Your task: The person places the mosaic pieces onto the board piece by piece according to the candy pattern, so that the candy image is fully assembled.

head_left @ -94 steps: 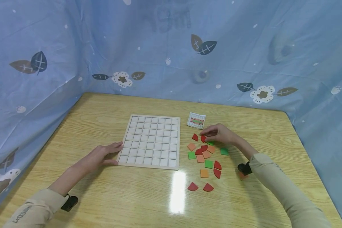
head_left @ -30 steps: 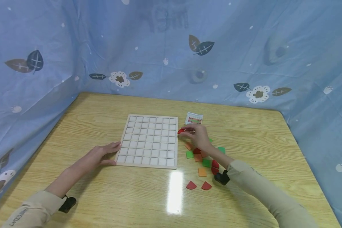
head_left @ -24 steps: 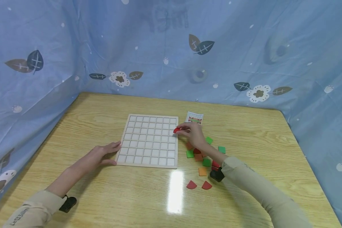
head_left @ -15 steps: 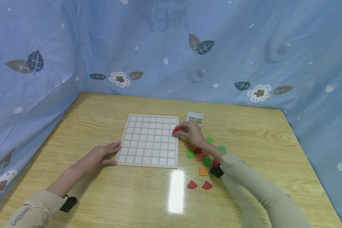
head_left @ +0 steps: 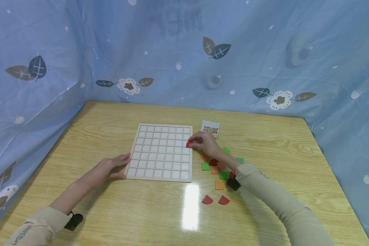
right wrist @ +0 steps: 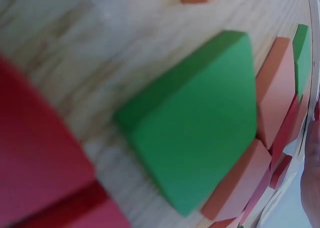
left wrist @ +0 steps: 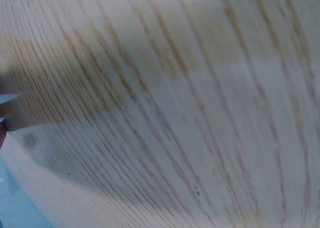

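Note:
My right hand [head_left: 205,141] pinches a red quarter-circle tile [head_left: 189,144] between thumb and fingers at the right edge of the white gridded board [head_left: 160,180]. The tile overlaps a cell in the board's rightmost column. At the board's lower left, my left hand [head_left: 110,167] rests with relaxed fingers against the frame. A small printed card [head_left: 210,125] showing a red, orange and green pattern on a grid lies just behind my right hand. In the right wrist view a green square tile [right wrist: 195,123] fills the middle, and my hand [right wrist: 311,173] shows only at the right edge.
Loose tiles lie right of the board, partly under my right forearm: a light green square [head_left: 205,166], an orange square [head_left: 219,185] and several others. Two red quarter-circles [head_left: 207,200] lie nearer the front. A blue patterned cloth [head_left: 178,51] hangs round the wooden table [head_left: 141,212].
My right hand has carried a red quarter-circle tile left from the pile to the board's right column, where the tile has turned slightly. My left hand stays at the board's edge.

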The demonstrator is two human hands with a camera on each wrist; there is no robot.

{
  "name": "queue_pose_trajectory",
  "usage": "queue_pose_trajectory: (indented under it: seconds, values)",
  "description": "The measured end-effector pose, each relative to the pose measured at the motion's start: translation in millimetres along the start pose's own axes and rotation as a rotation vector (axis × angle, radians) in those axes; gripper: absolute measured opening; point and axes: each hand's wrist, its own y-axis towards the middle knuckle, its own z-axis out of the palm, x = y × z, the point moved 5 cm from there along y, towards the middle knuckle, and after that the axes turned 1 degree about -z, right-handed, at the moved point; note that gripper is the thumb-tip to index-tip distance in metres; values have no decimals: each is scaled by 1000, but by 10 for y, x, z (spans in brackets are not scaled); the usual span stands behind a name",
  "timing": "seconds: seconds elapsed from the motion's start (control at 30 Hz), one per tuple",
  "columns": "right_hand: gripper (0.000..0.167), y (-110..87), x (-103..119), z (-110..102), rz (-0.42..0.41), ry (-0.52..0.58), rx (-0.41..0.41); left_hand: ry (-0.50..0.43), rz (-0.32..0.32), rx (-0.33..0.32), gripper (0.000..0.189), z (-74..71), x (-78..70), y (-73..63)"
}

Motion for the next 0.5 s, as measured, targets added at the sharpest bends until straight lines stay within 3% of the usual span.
queue_pose_trajectory:
  seconds: [0.27,0.5]
  values:
    - [19,-1,-16,41,95,1,-4,2,-2,-15,64,12,15,-9]
    - [19,3,-7,55,102,-18,-28,-12,-9,-5,64,1,-4,-3]
